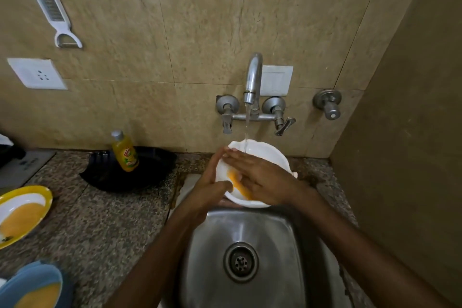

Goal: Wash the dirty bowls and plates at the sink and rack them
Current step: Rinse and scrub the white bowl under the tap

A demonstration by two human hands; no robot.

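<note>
Left grip (212, 184) clasps white bowl (262, 151) rim under running tap (253, 82); right grip (265, 177), flat-fingered, seemingly rubs orange residue (243, 192); tilt bowl to drain.

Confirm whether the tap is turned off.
No, a stream of water runs from the faucet into the white bowl.

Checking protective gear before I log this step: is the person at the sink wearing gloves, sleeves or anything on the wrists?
No gloves: the left hand and right hand are both bare. No sleeves show either; the left forearm and right forearm are uncovered down to the frame's edge. No watch, bangle or ring is visible.
</note>
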